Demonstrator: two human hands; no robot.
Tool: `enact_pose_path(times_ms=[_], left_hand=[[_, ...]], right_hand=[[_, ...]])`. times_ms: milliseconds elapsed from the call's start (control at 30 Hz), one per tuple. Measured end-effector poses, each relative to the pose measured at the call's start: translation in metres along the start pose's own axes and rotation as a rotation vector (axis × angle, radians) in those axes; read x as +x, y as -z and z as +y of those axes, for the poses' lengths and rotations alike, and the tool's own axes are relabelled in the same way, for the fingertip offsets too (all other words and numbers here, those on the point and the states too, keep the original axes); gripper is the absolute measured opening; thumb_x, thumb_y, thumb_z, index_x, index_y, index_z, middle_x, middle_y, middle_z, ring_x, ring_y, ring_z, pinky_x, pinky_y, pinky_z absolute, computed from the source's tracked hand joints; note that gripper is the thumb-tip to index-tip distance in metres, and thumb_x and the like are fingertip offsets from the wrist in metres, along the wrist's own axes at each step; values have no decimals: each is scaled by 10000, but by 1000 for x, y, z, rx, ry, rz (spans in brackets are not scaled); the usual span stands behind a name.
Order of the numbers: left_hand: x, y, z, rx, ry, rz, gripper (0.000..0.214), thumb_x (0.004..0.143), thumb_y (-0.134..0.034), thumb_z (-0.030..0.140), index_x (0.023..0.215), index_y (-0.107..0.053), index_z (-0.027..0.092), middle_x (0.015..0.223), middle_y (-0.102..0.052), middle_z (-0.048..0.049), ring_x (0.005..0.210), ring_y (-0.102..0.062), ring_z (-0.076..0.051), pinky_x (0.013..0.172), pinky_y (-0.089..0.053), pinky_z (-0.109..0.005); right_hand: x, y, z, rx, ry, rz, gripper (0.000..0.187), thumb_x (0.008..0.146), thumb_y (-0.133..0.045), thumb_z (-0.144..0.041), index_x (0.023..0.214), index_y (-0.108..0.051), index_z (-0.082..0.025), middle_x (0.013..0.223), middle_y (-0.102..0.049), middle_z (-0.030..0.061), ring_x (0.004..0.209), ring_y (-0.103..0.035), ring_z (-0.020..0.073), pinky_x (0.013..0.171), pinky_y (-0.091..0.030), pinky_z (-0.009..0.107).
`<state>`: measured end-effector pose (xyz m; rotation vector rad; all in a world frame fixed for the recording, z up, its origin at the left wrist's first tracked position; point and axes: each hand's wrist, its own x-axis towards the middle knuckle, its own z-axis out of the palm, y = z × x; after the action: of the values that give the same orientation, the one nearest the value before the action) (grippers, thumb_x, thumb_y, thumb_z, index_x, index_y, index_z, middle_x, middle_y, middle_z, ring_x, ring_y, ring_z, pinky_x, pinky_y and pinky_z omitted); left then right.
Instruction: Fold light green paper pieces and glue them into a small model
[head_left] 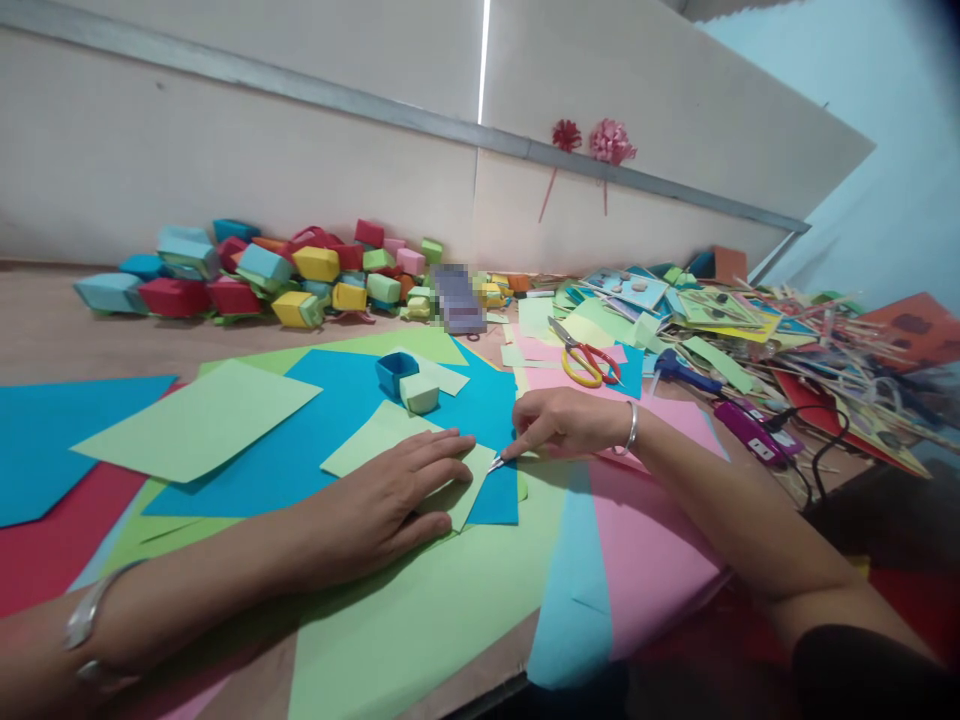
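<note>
My left hand [390, 490] lies flat, fingers stretched out, pressing down a folded light green paper [360, 445] that rests on a blue sheet [330, 420]. My right hand [559, 422] is pinched round a small blade or cutter [496, 463] whose tip touches the right edge of the green paper. Just beyond the paper stand a small blue paper box [395, 371] and a pale green paper box [419, 392].
Coloured paper sheets cover the table [45, 330]. A heap of folded paper boxes [247, 275] lies at the back left. Red and yellow scissors [589, 360], a purple tool with a black cord [750, 430] and a pile of cards and sticks [787, 330] are at the right.
</note>
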<state>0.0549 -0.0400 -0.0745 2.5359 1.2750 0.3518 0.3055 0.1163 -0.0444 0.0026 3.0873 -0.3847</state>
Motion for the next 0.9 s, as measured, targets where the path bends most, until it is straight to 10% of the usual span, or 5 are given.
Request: enact_pose_path(times_ms=[900], left_hand=[[-3, -13, -12, -66, -39, 112, 316, 1023, -372, 285, 1245, -594, 249, 1523, -494, -93, 1404, -447, -245, 1117, -441, -425]], right_hand=[[14, -7, -42, -69, 212, -52, 352, 948, -520, -78, 1214, -704, -217, 936, -637, 75, 847, -548, 171, 748, -415, 273]])
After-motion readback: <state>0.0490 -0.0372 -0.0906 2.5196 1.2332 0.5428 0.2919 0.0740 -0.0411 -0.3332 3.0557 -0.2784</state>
